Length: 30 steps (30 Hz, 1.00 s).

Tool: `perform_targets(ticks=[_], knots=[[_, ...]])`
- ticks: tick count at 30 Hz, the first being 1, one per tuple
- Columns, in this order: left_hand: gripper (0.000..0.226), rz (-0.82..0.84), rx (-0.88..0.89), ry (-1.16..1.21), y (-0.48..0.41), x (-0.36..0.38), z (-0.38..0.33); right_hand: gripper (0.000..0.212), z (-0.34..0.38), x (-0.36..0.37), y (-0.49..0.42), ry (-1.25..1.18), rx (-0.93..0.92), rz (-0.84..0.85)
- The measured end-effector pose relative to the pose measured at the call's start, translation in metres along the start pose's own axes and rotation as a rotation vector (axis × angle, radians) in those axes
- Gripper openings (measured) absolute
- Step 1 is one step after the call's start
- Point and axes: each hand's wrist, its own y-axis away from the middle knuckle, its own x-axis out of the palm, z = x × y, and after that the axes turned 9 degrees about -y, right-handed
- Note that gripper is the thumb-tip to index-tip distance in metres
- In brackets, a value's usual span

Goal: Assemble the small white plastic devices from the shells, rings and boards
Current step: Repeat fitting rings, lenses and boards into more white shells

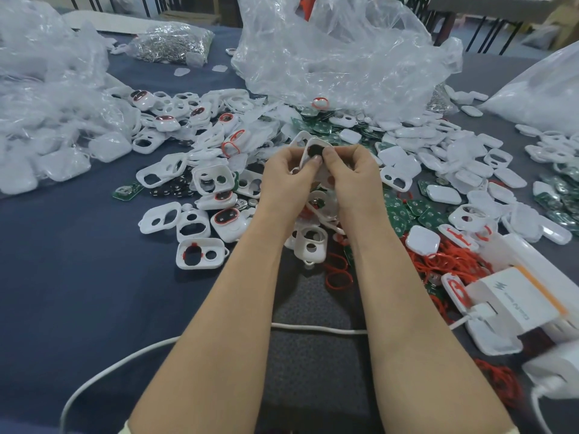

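Head view, 1 unit in work. Held by: left hand (286,173), fingers curled, thumb + forefinger pinching white shell (308,142) at its near edge; right hand (351,173), also curled on the shell, thumb by the dark round insert (314,151) in its opening. Location: shell raised between both hands, above the heap, mid-desk.

Step (est.): seating insert in shell; whether ring/board are fitted, cannot tell.

Next move needs: even thumb pressure w/ shell kept square, then a pick from stock.

Stock on desk (78,292): empty shells (188,183) left; green boards (407,214) right; red rings (454,261) near right; clear bags (344,57) rear.

Misc: white cable (313,328), charger box (513,305).
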Motion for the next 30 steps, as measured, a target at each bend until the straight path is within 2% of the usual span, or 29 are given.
perform_targets(ticks=[8,14,17,21,24,27,30], knots=[[0.009,0.005,0.027,-0.059,0.003,0.0,-0.003,0.008,0.002,-0.001,0.001,0.063,-0.051,-0.009],[0.006,-0.134,0.076,-0.288,0.004,0.003,-0.004,0.01,-0.002,0.009,0.007,0.346,-0.187,-0.06],[0.01,-0.22,0.127,-0.348,0.005,0.004,-0.004,0.013,0.0,0.013,0.01,0.358,-0.199,-0.071],[0.01,-0.376,0.22,-0.429,0.006,-0.001,-0.004,0.009,0.007,0.013,0.015,0.238,-0.226,-0.044],[0.017,-0.298,0.309,-0.464,0.009,0.001,-0.004,0.011,0.008,0.013,0.015,0.133,-0.143,0.042],[0.029,-0.099,0.409,-0.529,0.01,0.007,-0.004,0.006,0.006,0.005,0.005,-0.018,-0.021,-0.063],[0.026,-0.042,0.326,-0.394,0.009,0.007,-0.006,0.01,0.005,-0.007,-0.002,-0.191,0.109,-0.138]])
